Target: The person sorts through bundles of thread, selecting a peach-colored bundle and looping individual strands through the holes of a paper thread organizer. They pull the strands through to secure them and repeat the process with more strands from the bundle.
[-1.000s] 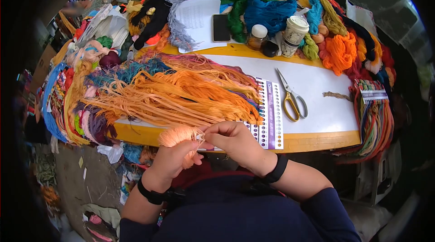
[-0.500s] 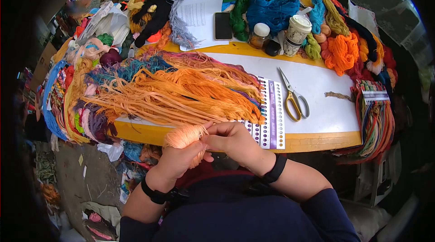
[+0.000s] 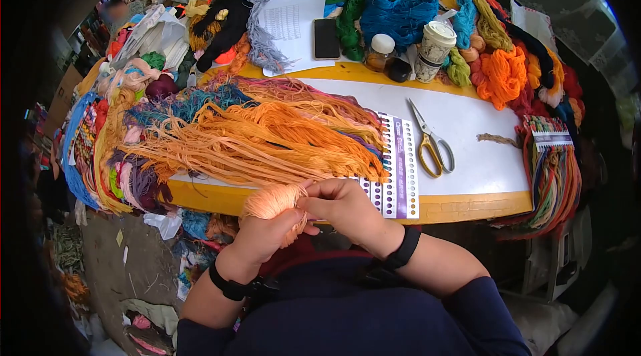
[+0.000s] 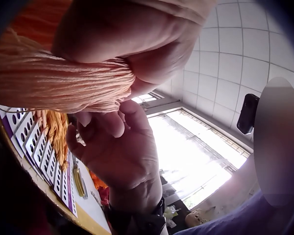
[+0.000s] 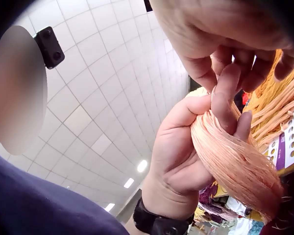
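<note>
A peach skein of thread is gripped in my left hand, just off the table's front edge. In the right wrist view the skein hangs in a thick bundle, its gathered end between the left thumb and fingers. My right hand meets the left at that end. Its thumb and fingertips pinch thread there, close against the left fingertips. The left wrist view shows the bundle's strands up close, with the right hand below them.
Orange and multicoloured threads spread over the table, attached to hole-punched cards. Scissors lie to the right. Behind are a phone, a printed sheet, a jar and a lidded cup. Yarn piles surround the table.
My left hand and the skein have shifted slightly right, bringing the fingertips of both hands closer together. A white bit seen at the skein's end a second ago is now covered.
</note>
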Demonstrator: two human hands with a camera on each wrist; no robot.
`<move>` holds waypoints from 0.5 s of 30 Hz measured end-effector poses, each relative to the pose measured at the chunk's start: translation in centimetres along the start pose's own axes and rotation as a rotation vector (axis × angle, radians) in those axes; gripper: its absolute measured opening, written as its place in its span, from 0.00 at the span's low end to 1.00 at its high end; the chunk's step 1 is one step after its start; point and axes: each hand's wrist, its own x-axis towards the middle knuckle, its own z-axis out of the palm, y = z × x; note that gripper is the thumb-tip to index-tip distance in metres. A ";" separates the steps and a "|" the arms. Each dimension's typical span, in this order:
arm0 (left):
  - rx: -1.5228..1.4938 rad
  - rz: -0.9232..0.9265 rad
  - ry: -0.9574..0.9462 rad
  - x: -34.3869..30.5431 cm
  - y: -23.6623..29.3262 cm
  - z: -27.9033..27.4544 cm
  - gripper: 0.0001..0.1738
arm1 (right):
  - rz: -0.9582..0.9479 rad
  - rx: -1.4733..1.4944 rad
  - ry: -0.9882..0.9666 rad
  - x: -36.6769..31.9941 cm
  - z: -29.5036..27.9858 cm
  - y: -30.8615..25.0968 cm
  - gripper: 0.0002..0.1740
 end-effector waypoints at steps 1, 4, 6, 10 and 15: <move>0.004 -0.006 -0.001 0.0 0.1 0.0 0.27 | -0.008 -0.013 0.005 0.0 0.0 0.0 0.07; -0.004 -0.016 0.002 0.0 0.2 -0.1 0.25 | -0.049 0.046 0.035 0.0 -0.1 0.3 0.06; -0.014 -0.019 0.004 0.0 0.2 -0.3 0.24 | -0.084 0.049 0.054 -0.2 0.1 0.0 0.06; -0.069 -0.002 0.039 0.0 -0.2 -0.9 0.16 | -0.143 0.022 0.092 -0.2 0.0 0.1 0.05; 0.012 0.027 0.111 0.1 -0.3 -0.9 0.12 | -0.081 -0.027 0.066 -0.7 0.4 -1.0 0.05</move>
